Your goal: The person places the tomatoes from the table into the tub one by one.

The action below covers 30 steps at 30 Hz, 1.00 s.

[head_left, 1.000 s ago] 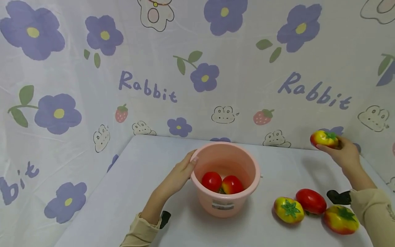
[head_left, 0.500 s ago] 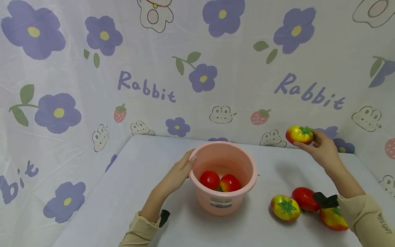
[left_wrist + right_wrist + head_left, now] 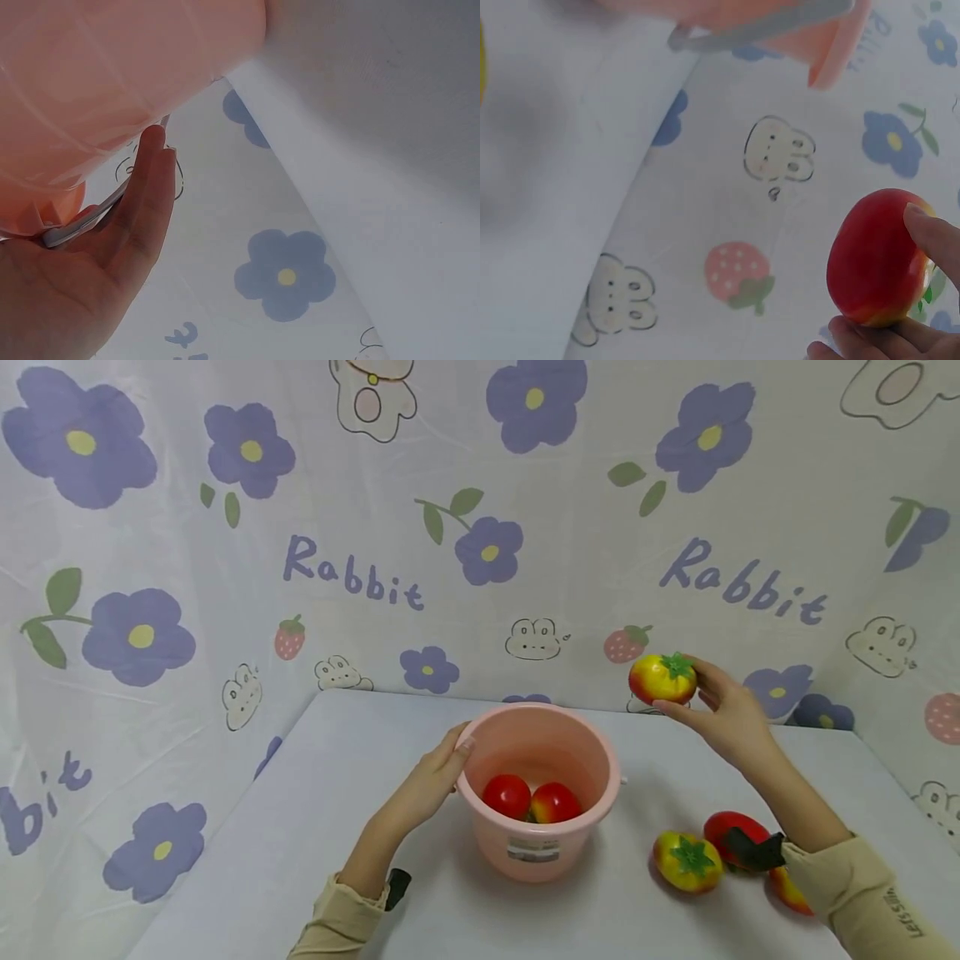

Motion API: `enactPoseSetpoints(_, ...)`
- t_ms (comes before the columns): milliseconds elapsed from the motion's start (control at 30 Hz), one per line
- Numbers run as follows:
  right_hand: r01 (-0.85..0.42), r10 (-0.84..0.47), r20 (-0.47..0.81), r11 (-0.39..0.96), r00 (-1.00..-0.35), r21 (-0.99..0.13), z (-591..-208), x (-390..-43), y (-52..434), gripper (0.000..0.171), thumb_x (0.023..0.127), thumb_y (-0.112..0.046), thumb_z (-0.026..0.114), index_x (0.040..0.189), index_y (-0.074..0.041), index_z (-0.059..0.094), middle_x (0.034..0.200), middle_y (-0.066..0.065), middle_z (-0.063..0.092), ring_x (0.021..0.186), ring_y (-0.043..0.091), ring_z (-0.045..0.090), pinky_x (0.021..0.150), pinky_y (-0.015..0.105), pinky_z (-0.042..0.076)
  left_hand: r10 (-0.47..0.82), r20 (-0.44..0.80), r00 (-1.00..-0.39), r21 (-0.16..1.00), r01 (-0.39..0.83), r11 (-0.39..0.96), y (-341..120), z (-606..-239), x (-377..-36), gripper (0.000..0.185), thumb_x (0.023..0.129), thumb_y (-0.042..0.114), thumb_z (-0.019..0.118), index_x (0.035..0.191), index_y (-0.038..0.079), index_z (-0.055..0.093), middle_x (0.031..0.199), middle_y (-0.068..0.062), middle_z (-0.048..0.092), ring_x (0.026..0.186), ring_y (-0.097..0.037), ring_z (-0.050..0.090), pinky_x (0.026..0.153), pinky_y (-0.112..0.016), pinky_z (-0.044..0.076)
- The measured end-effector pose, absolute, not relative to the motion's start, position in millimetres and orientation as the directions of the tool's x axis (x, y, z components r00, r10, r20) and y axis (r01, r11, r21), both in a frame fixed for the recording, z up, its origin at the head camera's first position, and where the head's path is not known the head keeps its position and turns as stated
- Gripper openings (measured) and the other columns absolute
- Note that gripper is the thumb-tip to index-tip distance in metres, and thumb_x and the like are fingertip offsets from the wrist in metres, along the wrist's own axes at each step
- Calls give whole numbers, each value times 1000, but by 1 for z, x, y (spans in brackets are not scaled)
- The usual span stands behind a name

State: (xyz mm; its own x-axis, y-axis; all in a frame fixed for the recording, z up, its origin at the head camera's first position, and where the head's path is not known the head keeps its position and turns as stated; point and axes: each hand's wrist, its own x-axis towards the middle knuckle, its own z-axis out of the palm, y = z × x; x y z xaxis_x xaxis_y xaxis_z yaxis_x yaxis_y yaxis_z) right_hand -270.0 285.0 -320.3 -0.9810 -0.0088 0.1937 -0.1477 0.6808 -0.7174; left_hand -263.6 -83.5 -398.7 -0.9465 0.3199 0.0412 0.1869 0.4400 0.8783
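Observation:
A pink plastic bucket [image 3: 491, 731] stands mid-table with two red tomatoes [image 3: 531, 799] inside. My left hand [image 3: 437, 773] rests against its left rim, fingers fairly straight along the wall; the left wrist view shows the palm [image 3: 112, 247] against the bucket [image 3: 105, 82]. My right hand [image 3: 716, 710] holds a yellow-red tomato [image 3: 662, 678] in the air, to the right of and above the bucket's rim. In the right wrist view the fingertips [image 3: 930, 232] curl round that tomato [image 3: 877, 259].
Three more tomatoes lie on the table at the right: a yellow one [image 3: 686, 861], a red one [image 3: 731, 835] and one partly hidden by my sleeve [image 3: 789, 889]. A flower-printed cloth [image 3: 225, 568] forms walls at the back and left of the white table [image 3: 315, 793].
My right hand has carried the yellow-red tomato leftward from the table's far right corner towards the bucket. The left hand has stayed on the bucket's rim.

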Motion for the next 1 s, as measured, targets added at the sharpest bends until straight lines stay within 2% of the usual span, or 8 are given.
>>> enactPoseSetpoints(200, -175, -51, 188, 657, -981, -733, -314, -261, 263, 86, 89, -41, 69, 155, -10, 23, 157, 23, 30, 143, 48, 29, 107, 59, 37, 314, 45, -948, 876, 188, 443, -84, -400, -264, 54, 102, 54, 32, 151, 32, 30, 149, 1, 48, 128, -28, 54, 96, -49, 53)
enactPoseSetpoints(533, -206, -102, 185, 660, -977, -722, -310, -250, 232, 85, 88, -41, 71, 154, -13, 26, 156, 19, 34, 142, 47, 32, 104, 61, 40, 322, 44, -946, 877, 191, 440, -84, -401, -266, 55, 102, 54, 31, 152, 31, 28, 151, 1, 47, 130, -29, 53, 96, -49, 53)
enactPoseSetpoints(733, -249, -143, 205, 640, -968, -727, -309, -246, 216, 80, 86, -36, 73, 152, -16, 32, 154, 15, 40, 143, 43, 34, 106, 59, 40, 318, 45, -947, 876, 190, 443, -83, -401, -267, 54, 102, 55, 31, 152, 32, 29, 150, 1, 47, 129, -28, 54, 95, -48, 53)
enactPoseSetpoints(1000, -288, -199, 210, 600, -957, -746, -310, -244, 198, 78, 86, -35, 74, 151, -19, 35, 154, 11, 41, 144, 40, 33, 107, 58, 39, 317, 53, -947, 874, 197, 443, -82, -401, -269, 54, 103, 53, 31, 152, 30, 30, 150, -2, 48, 129, -30, 54, 95, -49, 54)
